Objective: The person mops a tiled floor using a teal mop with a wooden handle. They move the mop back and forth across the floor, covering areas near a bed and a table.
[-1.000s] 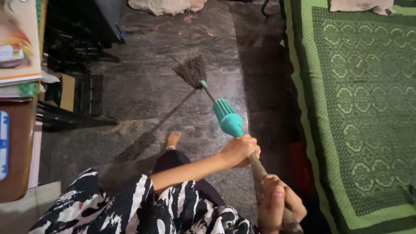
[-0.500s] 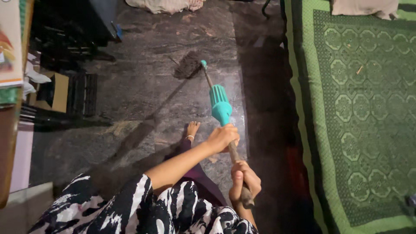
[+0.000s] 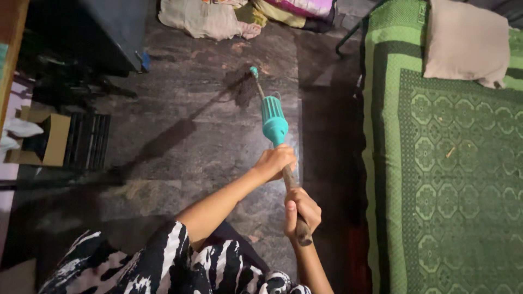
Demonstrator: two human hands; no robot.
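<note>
Both my hands grip a long broom [image 3: 273, 126] with a brown stick, a teal plastic collar and a dark bristle head [image 3: 245, 88] resting on the dark stone floor [image 3: 180, 141] ahead of me. My left hand [image 3: 276, 161] is closed on the stick just below the teal collar. Lower down, near the stick's end, my right hand [image 3: 302, 211] grips it too. The broom points away from me, towards a pile of clothes. I wear a black and white patterned garment [image 3: 163, 267].
A green patterned mat [image 3: 452, 179] covers the right side, with a beige pillow [image 3: 466, 43] at its far end. Crumpled clothes [image 3: 218, 16] lie at the far edge. A cardboard box [image 3: 41, 139] and dark furniture [image 3: 87, 38] stand on the left.
The broom head has swept away from me, further up the floor towards the clothes pile. My view has tilted forward, and my foot is no longer seen.
</note>
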